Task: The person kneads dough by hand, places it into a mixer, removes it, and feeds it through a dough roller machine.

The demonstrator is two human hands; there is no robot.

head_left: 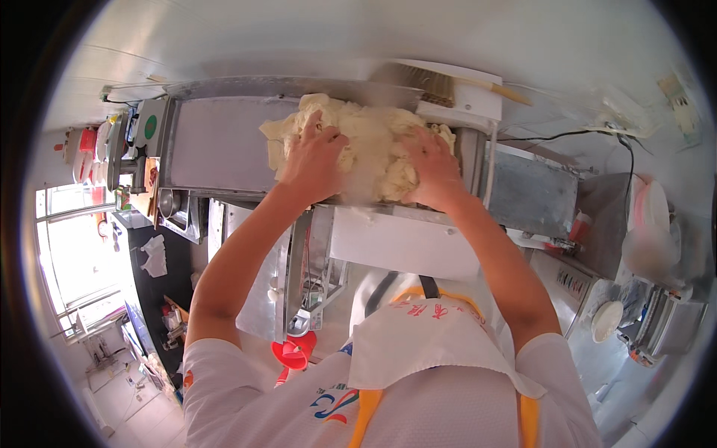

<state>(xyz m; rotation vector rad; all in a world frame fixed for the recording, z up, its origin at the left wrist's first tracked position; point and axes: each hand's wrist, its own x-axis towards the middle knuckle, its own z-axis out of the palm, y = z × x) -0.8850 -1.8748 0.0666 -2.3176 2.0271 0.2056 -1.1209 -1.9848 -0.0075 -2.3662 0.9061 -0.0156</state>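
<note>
Head view: a shaggy dough mass (370,149) lies on the metal machine tray (216,142), under both palms; left hand (314,153) and right hand (432,166) press it, fingers spread flat.

1 head-worn fisheye view looks steeply down, close over the metal machine (224,142)

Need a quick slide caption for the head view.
Left hand and right hand press a pale, ragged dough mass on a metal machine tray.
</note>
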